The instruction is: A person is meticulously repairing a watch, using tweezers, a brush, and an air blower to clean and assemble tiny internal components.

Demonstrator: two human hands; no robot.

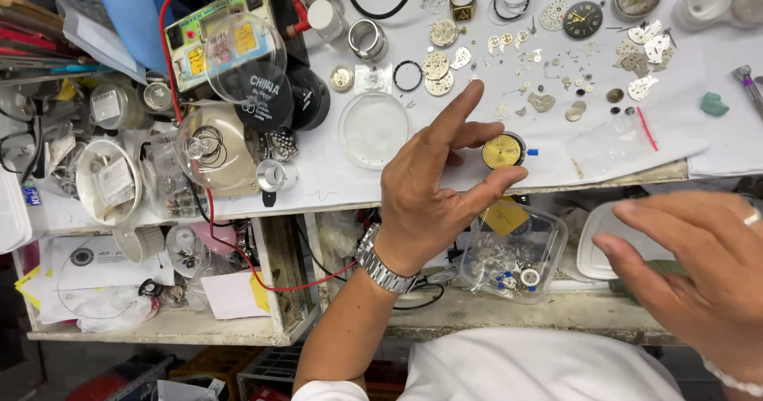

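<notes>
My left hand (433, 186) is raised over the front edge of the workbench and pinches a small round watch movement with a yellow dial (502, 151) between thumb and middle finger, index finger pointing up. A metal wristwatch (380, 264) sits on that wrist. My right hand (699, 266) hovers at the lower right, fingers spread and empty, a ring on one finger. On the white sheet (683, 75) behind the dial lie several tiny watch plates, gears and screws (548, 67), a black dial (582, 19) and a clear round dish (373, 128).
The left side is crowded: an electronic tester with red wires (218, 31), clear domes (245, 58), jars and tubs (107, 180). A clear plastic box of watch parts (513, 251) rests on the lower shelf. A green lump (713, 104) and a tool (747, 83) lie far right.
</notes>
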